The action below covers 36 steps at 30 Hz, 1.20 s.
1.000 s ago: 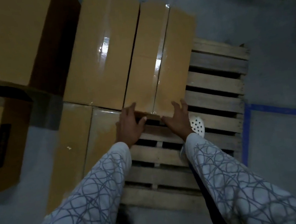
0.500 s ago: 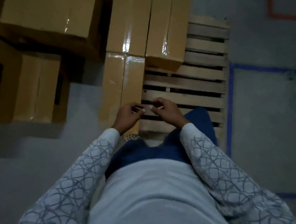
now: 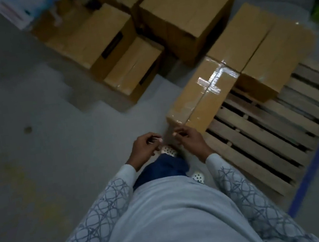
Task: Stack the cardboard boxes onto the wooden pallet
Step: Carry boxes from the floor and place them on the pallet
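The wooden pallet (image 3: 271,141) lies on the floor at the right. Three taped cardboard boxes sit along its left and far side: a near one (image 3: 202,97), one behind it (image 3: 239,40) and one to the right (image 3: 277,57). More cardboard boxes stand on the floor beyond: a small one (image 3: 135,72), a medium one (image 3: 92,39) and a large one (image 3: 185,7). My left hand (image 3: 144,147) and my right hand (image 3: 189,140) hang in front of my body with loosely curled fingers, holding nothing, just short of the near box's corner.
Blue tape (image 3: 314,166) marks the floor along the pallet's right edge. My feet in white perforated shoes (image 3: 168,150) stand beside the pallet's near left corner. Grey concrete floor (image 3: 43,138) spreads to the left. White and green items lie at the far edges.
Both hands have let go of the box on the pallet and drawn back to my body. I have straightened up and my view has swung left toward the floor boxes.
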Each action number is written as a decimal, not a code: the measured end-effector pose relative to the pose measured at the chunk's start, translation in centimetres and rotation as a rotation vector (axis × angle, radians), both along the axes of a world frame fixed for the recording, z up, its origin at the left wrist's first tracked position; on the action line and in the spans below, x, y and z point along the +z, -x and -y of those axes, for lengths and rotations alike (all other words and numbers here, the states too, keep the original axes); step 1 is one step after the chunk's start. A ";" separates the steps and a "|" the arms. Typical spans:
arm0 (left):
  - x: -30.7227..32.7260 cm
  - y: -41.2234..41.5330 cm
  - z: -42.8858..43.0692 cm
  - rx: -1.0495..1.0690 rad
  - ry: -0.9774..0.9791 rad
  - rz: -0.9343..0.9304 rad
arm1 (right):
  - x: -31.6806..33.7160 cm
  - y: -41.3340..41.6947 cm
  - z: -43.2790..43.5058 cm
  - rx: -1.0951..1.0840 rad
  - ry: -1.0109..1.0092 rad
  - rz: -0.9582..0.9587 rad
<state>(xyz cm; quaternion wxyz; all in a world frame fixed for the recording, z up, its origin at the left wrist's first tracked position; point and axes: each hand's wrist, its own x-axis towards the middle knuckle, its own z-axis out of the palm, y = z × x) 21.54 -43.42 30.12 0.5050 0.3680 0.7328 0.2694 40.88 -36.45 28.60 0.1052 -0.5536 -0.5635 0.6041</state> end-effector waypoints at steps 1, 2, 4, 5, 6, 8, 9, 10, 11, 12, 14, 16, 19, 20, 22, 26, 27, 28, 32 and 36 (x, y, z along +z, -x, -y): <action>0.0 1.6 1.2 0.053 0.017 0.030 | 0.7 1.8 1.2 0.036 0.034 -0.035; 0.0 3.1 2.1 0.110 0.020 0.054 | 1.1 3.4 2.2 0.089 0.064 -0.059; -0.2 6.3 3.5 0.226 0.004 0.093 | 0.8 6.4 3.6 0.195 0.097 -0.073; -0.4 7.9 4.1 0.282 -0.010 0.119 | 0.8 7.9 4.0 0.238 0.106 -0.064; -0.6 9.7 4.5 0.331 -0.021 0.142 | 0.8 9.7 4.1 0.261 0.114 -0.056; -1.1 13.5 4.9 0.398 -0.036 0.160 | 0.8 13.7 3.8 0.277 0.112 -0.033; -1.4 15.6 5.0 0.421 -0.041 0.163 | 0.7 16.0 3.4 0.285 0.099 -0.022; -1.5 18.0 4.9 0.444 -0.048 0.164 | 0.7 18.7 2.8 0.292 0.081 -0.012; -1.6 20.4 4.9 0.461 -0.052 0.162 | 0.6 21.7 2.2 0.295 0.060 0.001; -1.7 23.0 4.8 0.475 -0.056 0.155 | 0.5 24.8 1.5 0.293 0.036 0.003; -1.8 28.4 4.4 0.497 -0.070 0.140 | 0.3 31.2 -0.1 0.289 0.000 -0.016; -1.2 33.6 3.8 0.506 -0.082 0.116 | 0.5 37.1 -1.1 0.263 -0.014 -0.053; 0.6 40.1 2.8 0.546 -0.084 0.101 | 1.8 43.9 -2.2 0.238 -0.023 -0.083; 1.2 42.0 2.1 0.552 -0.083 0.102 | 2.3 45.6 -2.7 0.235 -0.024 -0.089; 1.7 45.4 0.2 0.550 -0.080 0.112 | 2.6 48.5 -4.5 0.244 -0.029 -0.090; 1.1 51.9 -5.5 0.520 -0.066 0.119 | 1.3 53.7 -9.8 0.184 -0.012 -0.087; 0.8 53.6 -7.1 0.521 -0.057 0.117 | 0.7 55.0 -11.4 0.150 -0.009 -0.085; 0.5 55.3 -9.1 0.523 -0.055 0.115 | -0.1 56.3 -13.1 0.118 -0.020 -0.078; -0.1 62.1 -17.3 0.442 -0.027 0.089 | -3.4 62.1 -21.3 0.031 -0.017 -0.035; 0.4 68.5 -26.0 0.311 0.002 0.062 | -3.2 66.8 -30.0 -0.090 0.010 -0.030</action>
